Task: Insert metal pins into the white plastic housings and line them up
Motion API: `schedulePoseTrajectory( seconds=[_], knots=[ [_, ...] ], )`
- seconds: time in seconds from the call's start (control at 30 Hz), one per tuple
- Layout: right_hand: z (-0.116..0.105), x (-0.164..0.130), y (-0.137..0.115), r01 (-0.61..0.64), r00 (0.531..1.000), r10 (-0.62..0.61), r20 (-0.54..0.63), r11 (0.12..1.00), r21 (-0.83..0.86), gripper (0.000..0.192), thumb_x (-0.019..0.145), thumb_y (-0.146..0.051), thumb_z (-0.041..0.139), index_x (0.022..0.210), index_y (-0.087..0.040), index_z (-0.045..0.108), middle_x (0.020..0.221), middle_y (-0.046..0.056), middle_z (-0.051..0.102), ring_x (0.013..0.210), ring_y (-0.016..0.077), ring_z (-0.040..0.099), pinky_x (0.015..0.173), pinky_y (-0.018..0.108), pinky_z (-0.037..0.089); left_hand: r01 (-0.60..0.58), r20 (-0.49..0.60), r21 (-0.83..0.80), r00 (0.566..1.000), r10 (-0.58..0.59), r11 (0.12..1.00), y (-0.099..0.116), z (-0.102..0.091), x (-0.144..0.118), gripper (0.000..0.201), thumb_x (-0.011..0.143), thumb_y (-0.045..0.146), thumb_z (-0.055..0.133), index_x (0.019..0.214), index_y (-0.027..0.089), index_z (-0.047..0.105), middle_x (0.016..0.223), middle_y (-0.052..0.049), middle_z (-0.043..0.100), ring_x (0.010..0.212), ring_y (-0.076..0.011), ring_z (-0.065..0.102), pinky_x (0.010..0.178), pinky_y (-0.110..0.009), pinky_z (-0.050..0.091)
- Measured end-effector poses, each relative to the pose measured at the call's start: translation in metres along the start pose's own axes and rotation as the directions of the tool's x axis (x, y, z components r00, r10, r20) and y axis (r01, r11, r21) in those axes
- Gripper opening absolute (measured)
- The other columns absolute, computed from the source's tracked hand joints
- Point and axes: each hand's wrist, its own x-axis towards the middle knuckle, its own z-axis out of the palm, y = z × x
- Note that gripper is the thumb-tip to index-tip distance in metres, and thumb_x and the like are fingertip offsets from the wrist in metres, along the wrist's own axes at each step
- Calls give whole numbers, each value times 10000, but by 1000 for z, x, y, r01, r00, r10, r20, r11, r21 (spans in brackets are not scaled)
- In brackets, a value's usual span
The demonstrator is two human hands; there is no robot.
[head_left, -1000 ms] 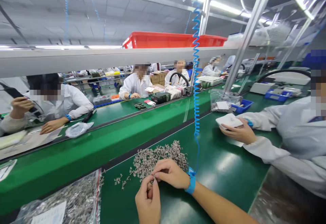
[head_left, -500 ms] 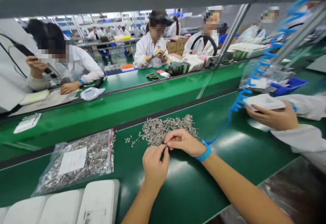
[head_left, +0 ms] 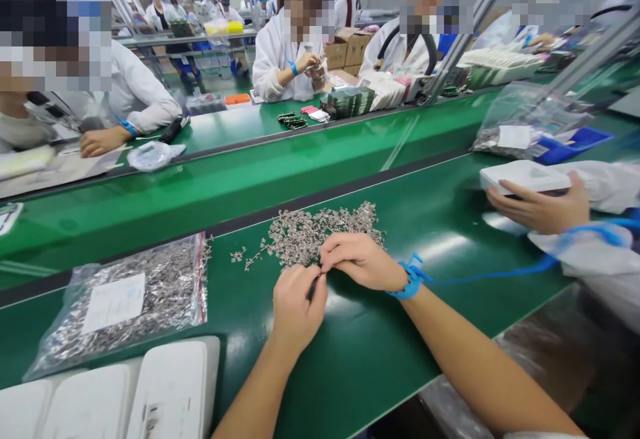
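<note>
Just in front of a pile of small silvery metal parts (head_left: 300,232), my two hands meet fingertip to fingertip. My left hand (head_left: 299,302) is closed in a pinch, thumb against fingers. From the right, my right hand (head_left: 357,260) pinches at the same spot, a blue band (head_left: 411,278) round its wrist. Whatever lies between the fingertips is small, dark and mostly hidden; I cannot make out its kind. The metal parts lie loose on the green bench top (head_left: 380,352), a few straying to the left of the pile.
A clear zip bag (head_left: 175,292) full of metal parts lies left. White plastic housings (head_left: 170,386) stand in the lower left corner. At right, a co-worker's hand (head_left: 550,202) holds a white housing (head_left: 525,176), near a blue tray (head_left: 575,144). People sit across the green divider (head_left: 300,159).
The view has tilted down and shifted, so the bench scene sits differently. My hands stay together at the pile. The blue coiled cord now stretches low to the right.
</note>
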Motion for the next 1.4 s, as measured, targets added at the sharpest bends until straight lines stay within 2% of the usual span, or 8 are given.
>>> schedulePoseTrajectory(
  seconds=[0.23,0.47,0.77,0.87,1.0,1.17,1.3,1.4],
  knots=[
    [11,-1,-8,-59,998,57,-31,995,-76,86,934,-208,563,905,-195,643,826,27,636,722,132,576,686,273,503,-126,-73,344,984,160,930,-2,4,-4,183,936,169,531,781,161,627,634,-8,498,644,-161,448,626,-333,277],
    [17,-4,-4,170,979,-190,-70,959,-227,239,987,-113,426,1048,-170,650,1008,95,682,969,174,617,852,325,540,-45,-125,184,990,69,982,-5,5,-3,126,943,159,538,862,168,633,617,17,511,610,-144,461,626,-313,313],
    [27,-5,-6,-134,991,136,-4,983,125,354,972,-163,506,1323,-188,465,886,14,691,748,109,653,661,221,524,-10,-211,251,975,65,968,-7,4,-5,171,950,162,530,1075,159,647,678,-4,587,631,-155,511,634,-312,330],
    [25,-6,-5,38,999,-35,32,994,-98,262,996,-182,476,1254,-179,517,950,57,682,829,138,630,722,262,509,20,-170,245,985,23,969,-7,2,-5,152,959,179,493,967,173,645,672,-6,585,638,-160,519,639,-318,325],
    [17,-5,-3,352,936,-303,178,794,-496,198,1011,-127,424,965,-162,613,856,52,667,765,155,540,691,302,401,21,-13,182,1000,-19,983,-10,-2,-3,184,961,198,475,831,189,605,669,-3,582,660,-163,525,643,-324,316],
    [14,-4,-4,435,900,-325,289,652,-621,183,1006,-135,456,914,-153,613,797,36,626,690,141,462,641,309,306,-44,198,141,980,15,989,-14,-10,0,217,933,200,530,717,191,547,652,8,579,647,-152,508,639,-332,299],
    [22,-6,-6,367,930,-277,242,741,-563,233,1001,-150,420,851,-149,598,727,34,585,672,144,457,641,301,323,-59,235,160,972,20,985,-14,-14,1,283,905,188,556,632,190,481,602,13,538,610,-145,472,624,-337,287],
    [26,-6,-5,135,987,-91,132,914,-382,155,938,-127,459,879,-151,600,714,10,584,627,115,473,610,254,363,-118,207,191,975,77,974,-12,-14,0,239,934,194,520,697,185,548,616,9,547,618,-149,474,626,-343,292]
  ],
)
